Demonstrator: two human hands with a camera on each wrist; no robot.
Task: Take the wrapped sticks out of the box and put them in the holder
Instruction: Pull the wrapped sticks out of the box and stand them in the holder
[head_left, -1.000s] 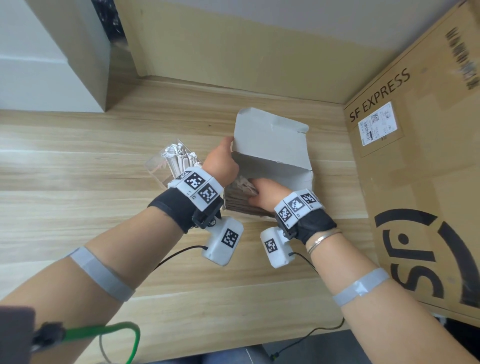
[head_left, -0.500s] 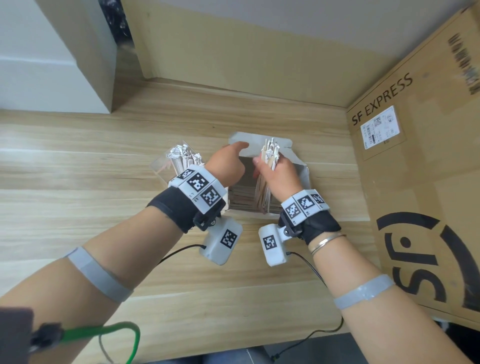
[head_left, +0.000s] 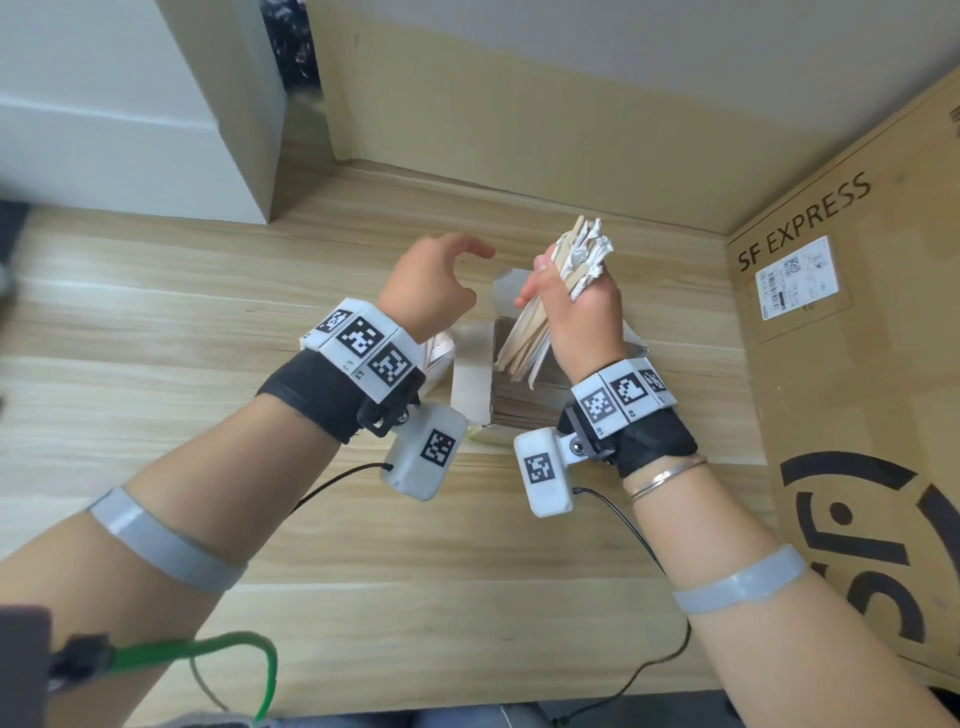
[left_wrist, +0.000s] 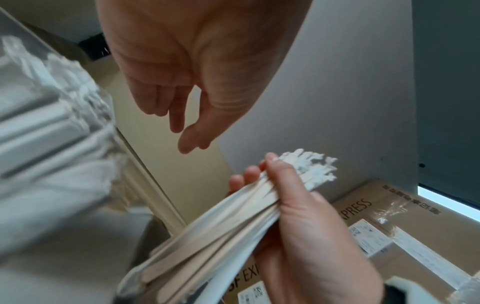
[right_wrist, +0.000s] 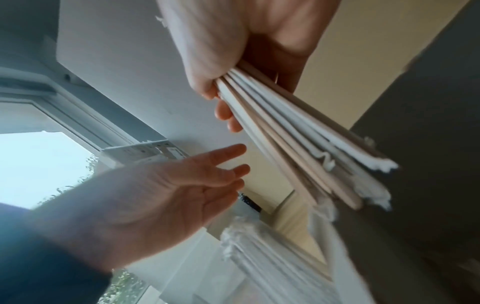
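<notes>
My right hand (head_left: 571, 306) grips a bundle of paper-wrapped wooden sticks (head_left: 563, 280) and holds it upright above the open grey box (head_left: 470, 374). More sticks (head_left: 524, 405) lie inside the box. My left hand (head_left: 441, 275) hovers just left of the bundle, fingers relaxed and holding nothing. In the left wrist view the left hand (left_wrist: 182, 119) hangs above the bundle (left_wrist: 233, 226). The clear holder (head_left: 436, 348) is mostly hidden behind my left wrist. Its sticks (right_wrist: 259, 257) show blurred in the right wrist view, below the bundle (right_wrist: 298, 144).
A large SF EXPRESS cardboard carton (head_left: 841, 364) stands along the right side of the wooden table (head_left: 156, 338). A white block (head_left: 130, 130) sits at the back left. Cables trail off the front edge of the table.
My right hand has lifted the bundle of sticks out of the box and higher. My left hand has let go of the box flap, risen and opened.
</notes>
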